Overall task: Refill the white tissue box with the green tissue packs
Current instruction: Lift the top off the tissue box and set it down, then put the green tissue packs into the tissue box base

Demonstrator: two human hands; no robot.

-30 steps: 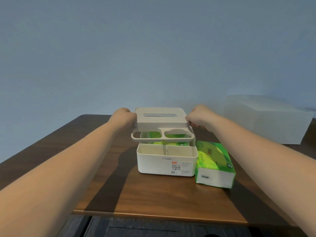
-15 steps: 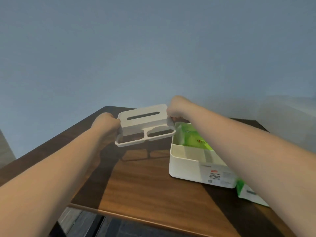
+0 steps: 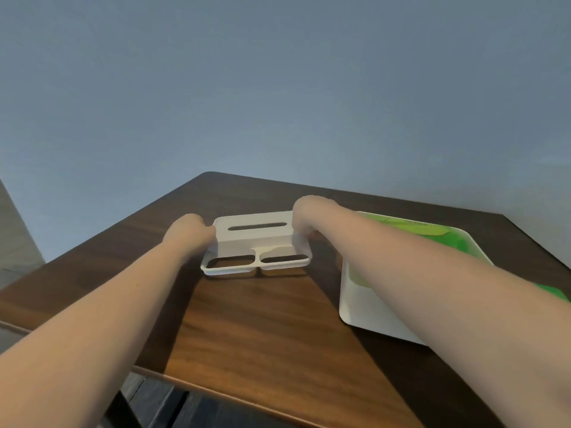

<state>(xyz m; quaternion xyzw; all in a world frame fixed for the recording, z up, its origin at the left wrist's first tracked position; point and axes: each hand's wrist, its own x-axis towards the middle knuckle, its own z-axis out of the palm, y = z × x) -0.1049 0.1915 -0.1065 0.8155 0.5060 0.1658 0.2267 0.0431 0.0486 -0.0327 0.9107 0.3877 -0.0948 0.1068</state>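
Observation:
The white lid [image 3: 256, 242] of the tissue box, with a slot on top and two openings along its front ledge, rests on the wooden table [image 3: 262, 329] left of centre. My left hand [image 3: 188, 231] grips its left end and my right hand [image 3: 306, 216] grips its right end. The open white box base [image 3: 370, 307] stands to the right, partly behind my right forearm. A green tissue pack [image 3: 414, 227] lies inside it. A strip of green from a second pack [image 3: 553, 293] shows past the forearm at the right edge.
A plain blue-grey wall rises behind the table. The table's front edge [image 3: 216, 393] runs diagonally across the bottom, with dark floor below it. Bare wood lies in front of the lid.
Both hands have carried the lid off the box, leftward and down onto the table. My view has swung left, so the base sits at the right and the loose pack is almost out of frame.

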